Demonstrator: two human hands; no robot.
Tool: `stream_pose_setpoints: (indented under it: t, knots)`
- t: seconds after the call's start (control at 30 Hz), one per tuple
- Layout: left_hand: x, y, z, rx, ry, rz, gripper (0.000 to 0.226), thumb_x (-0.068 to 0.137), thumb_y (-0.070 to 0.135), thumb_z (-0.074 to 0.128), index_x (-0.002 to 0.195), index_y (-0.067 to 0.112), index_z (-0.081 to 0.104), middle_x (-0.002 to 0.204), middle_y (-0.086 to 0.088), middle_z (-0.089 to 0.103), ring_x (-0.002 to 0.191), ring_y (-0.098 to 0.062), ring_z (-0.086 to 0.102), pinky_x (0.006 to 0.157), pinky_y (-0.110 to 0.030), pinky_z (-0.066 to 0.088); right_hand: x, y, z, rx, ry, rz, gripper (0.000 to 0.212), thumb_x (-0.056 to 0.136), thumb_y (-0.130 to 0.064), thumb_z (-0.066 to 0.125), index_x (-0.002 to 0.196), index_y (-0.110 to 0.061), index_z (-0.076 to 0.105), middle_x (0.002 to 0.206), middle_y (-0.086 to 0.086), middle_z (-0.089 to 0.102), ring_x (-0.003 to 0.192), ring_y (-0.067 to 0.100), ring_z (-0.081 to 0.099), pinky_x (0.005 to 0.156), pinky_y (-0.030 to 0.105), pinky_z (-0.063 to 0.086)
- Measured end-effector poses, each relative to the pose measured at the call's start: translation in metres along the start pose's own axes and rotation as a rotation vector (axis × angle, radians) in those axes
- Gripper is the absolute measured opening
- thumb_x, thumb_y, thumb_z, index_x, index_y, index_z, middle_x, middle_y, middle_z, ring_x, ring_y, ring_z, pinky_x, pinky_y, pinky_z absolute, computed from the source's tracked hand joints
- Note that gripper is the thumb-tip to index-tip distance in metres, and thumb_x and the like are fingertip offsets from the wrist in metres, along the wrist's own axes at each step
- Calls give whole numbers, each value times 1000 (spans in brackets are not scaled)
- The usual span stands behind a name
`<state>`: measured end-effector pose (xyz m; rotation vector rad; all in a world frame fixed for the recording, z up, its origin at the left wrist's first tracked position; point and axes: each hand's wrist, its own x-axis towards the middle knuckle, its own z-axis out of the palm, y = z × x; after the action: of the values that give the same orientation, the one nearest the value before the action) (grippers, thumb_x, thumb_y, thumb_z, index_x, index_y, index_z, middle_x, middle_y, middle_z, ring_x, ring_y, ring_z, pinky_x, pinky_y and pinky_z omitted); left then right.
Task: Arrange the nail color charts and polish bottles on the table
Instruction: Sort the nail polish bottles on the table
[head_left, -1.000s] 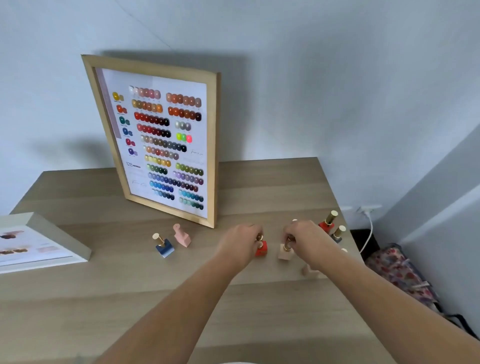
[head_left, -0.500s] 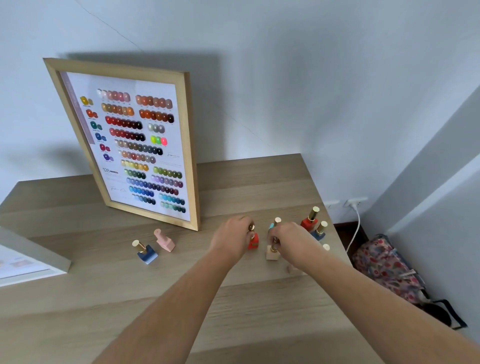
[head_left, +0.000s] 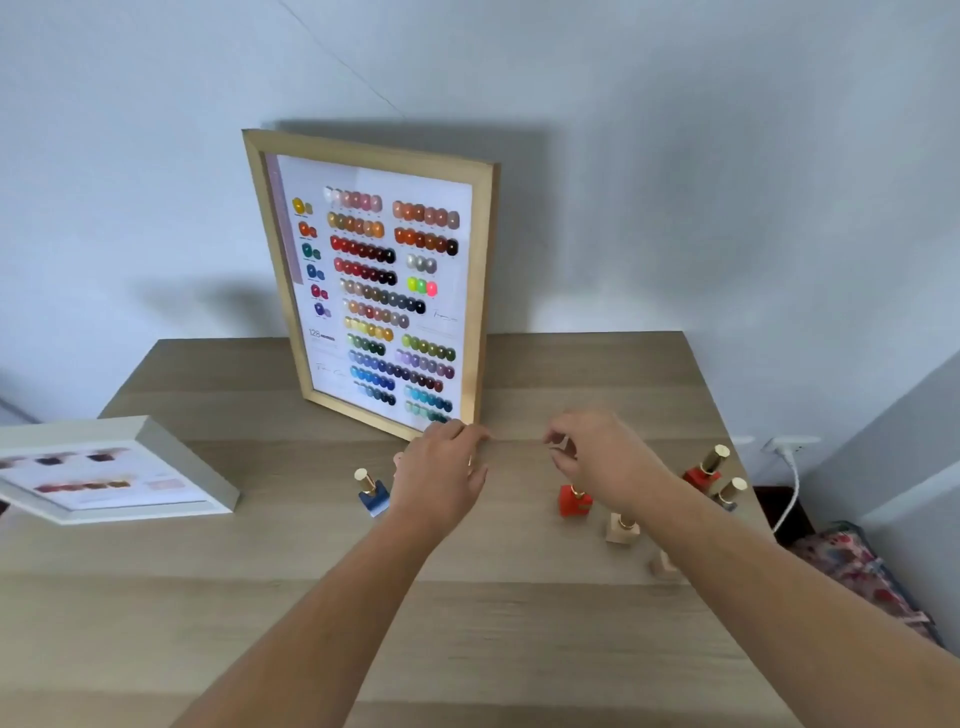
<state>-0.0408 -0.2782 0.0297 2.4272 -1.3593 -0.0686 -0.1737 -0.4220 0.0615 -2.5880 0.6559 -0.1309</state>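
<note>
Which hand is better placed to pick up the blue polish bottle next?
Left. The left hand hovers right beside the blue polish bottle; the right hand is farther off, above the red bottle.

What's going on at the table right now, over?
Left hand open above the table, right hand open too, neither holding anything. Orange bottle and beige bottle standing free. Wood-framed color chart upright behind; nothing blocking.

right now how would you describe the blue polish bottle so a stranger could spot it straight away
Start at the tall wood-framed colour chart leaning against the wall on the wooden table. Just in front of its lower left corner stands a small square blue polish bottle with a gold cap, left of the left hand. The red and beige bottles cluster on the right.
</note>
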Motion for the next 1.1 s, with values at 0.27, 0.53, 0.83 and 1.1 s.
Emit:
stream_pose_setpoints:
  t: [0.27,0.53,0.83,1.1]
  knots:
    - [-24,-89,-32,73,-4,-182,37,82,24,59,119,26,56,122,4,58,113,-19,49,93,-34,43,54,-80,59,-44,-206,-151,37,88,-18,55,125,-19,49,123,5,53,112,24,53,93,37,46]
    - [-24,-125,-16,-43,-130,-256,26,88,24,55,114,22,59,117,1,60,101,-23,58,77,-33,46,81,-110,101,-80,-232,-176,31,86,-14,46,115,-16,57,116,5,56,99,25,58,83,40,51]
    - [-26,-124,-7,-122,-106,-234,14,86,15,57,99,14,62,102,-4,64,91,-24,59,72,-32,45,78,-98,110,-51,-284,-87,19,83,-5,52,97,-13,60,103,4,57,92,24,55,78,33,46]
    - [-34,-60,7,-225,-141,-146,17,87,15,58,103,15,63,106,-2,64,95,-22,59,78,-36,51,10,-44,74,-49,-242,-12,20,88,-12,51,103,-16,63,96,1,56,97,20,54,74,24,37]
